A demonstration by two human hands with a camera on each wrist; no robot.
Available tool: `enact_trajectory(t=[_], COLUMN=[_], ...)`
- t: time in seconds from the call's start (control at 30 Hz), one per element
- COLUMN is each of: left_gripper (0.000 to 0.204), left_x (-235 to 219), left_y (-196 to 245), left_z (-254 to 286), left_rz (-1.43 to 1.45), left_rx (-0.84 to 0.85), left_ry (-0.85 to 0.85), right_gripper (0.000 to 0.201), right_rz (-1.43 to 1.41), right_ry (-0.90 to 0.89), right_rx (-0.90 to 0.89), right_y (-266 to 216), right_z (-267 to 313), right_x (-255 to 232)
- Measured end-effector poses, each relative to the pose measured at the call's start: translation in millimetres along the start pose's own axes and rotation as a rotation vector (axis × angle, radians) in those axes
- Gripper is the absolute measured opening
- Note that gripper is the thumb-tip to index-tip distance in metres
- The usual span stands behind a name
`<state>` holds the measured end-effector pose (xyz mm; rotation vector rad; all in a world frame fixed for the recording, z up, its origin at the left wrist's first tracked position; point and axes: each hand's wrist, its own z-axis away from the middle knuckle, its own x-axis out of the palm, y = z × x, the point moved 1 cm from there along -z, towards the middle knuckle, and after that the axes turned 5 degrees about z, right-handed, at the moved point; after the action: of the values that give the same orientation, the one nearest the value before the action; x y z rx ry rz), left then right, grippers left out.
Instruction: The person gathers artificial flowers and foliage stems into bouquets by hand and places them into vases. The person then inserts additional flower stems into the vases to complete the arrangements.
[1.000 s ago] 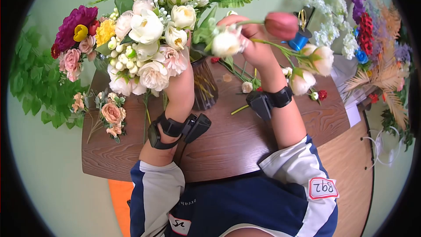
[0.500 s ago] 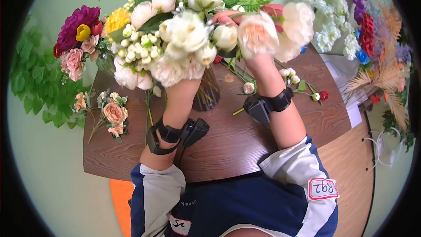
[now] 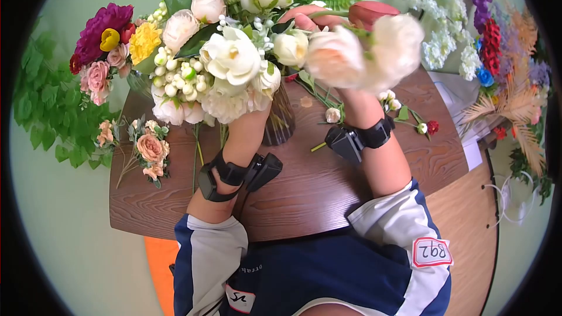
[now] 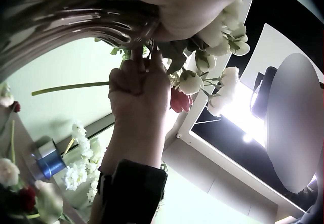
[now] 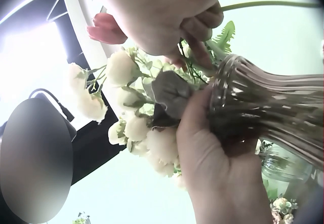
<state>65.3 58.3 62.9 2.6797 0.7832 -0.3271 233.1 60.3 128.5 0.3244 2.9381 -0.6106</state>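
A ribbed glass vase (image 3: 280,120) holds a bouquet of white and cream flowers (image 3: 231,55). My left hand (image 5: 215,158) grips the vase's neck (image 5: 223,85); blooms cover this hand in the head view. Beside the rim, my right hand (image 5: 162,11) has its fingers curled round a long green stem (image 5: 273,4). A red tulip (image 3: 372,13) sticks out past the right hand (image 3: 316,19), with large pale blooms (image 3: 336,55) hanging in front. In the left wrist view, the right hand (image 4: 139,87) is close under the vase's mouth, its fingertips partly hidden among leaves.
Peach flowers (image 3: 151,149) lie on the left of the brown table (image 3: 293,199). Loose stems with small white and red flowers (image 3: 432,127) lie at the right. A purple, yellow and pink arrangement (image 3: 105,38) stands back left; more colourful flowers (image 3: 489,47) are at the far right.
My right hand has moved up and left to the bouquet, and the pale blooms beside it have swung left. The white bouquet flowers have shifted right, then slightly back left.
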Motion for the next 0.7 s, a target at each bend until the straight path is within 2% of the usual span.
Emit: enact_trajectory(t=[0.07, 0.1, 0.13, 0.2, 0.23, 0.27, 0.33, 0.37, 0.43, 0.53, 0.6, 0.67, 0.7], left_gripper=[0.035, 0.038, 0.038, 0.038, 0.040, 0.040, 0.041, 0.042, 0.041, 0.039, 0.038, 0.039, 0.039], left_x=[-5.8, 0.5, 4.3, 7.4, 6.5, 5.3, 4.4, 5.7, 11.3, 8.2, 4.7, 19.2, 18.6], left_y=[7.1, 5.7, 3.6, 2.3, 3.3, 7.1, 15.8, 17.4, -0.1, 4.6, 14.6, -8.8, -7.2], left_z=[-5.1, -2.1, -2.1, -5.0, -6.5, -9.3, -15.3, -17.8, -16.3, -21.4, -23.0, -9.8, -14.1], left_rz=[0.226, 0.424, 0.424, 0.459, 0.573, 0.573, 0.626, 0.677, 0.736, 0.786, 0.432, 0.411, 0.390], left_rx=[-0.164, -0.267, -0.267, -0.312, -0.398, -0.400, -0.496, -0.546, -0.568, -0.606, -0.417, -0.462, -0.504], left_ry=[-0.111, 0.012, 0.012, 0.121, 0.138, 0.135, 0.194, 0.284, 0.314, 0.371, 0.238, 0.209, 0.181], right_gripper=[0.028, 0.030, 0.030, 0.029, 0.026, 0.031, 0.029, 0.029, 0.030, 0.032, 0.031, 0.030, 0.030], right_rz=[0.244, -0.131, -0.131, 0.098, 0.325, -0.094, -0.214, -0.214, -0.294, -0.312, -0.236, -0.143, -0.140], right_ry=[-0.117, -0.045, -0.045, 0.041, 0.102, 0.161, 0.224, 0.225, 0.273, 0.353, 0.296, 0.140, 0.138], right_rx=[0.154, 0.037, 0.036, 0.366, 0.296, 0.567, 0.653, 0.654, 0.566, 0.610, 0.546, 0.400, 0.402], right_y=[-12.0, -10.1, -12.8, -18.7, -15.8, -14.5, -17.5, -13.3, -3.3, -6.0, -3.2, -15.9, -19.8], right_z=[-3.0, -7.0, -7.4, -7.1, -2.9, 2.3, 0.4, 1.0, 1.4, 2.1, 7.3, 7.4, 7.4], right_x=[-5.1, -0.3, -1.8, -7.0, -7.8, -7.9, -8.9, -9.2, -9.8, -9.7, -16.4, -17.8, -17.1])
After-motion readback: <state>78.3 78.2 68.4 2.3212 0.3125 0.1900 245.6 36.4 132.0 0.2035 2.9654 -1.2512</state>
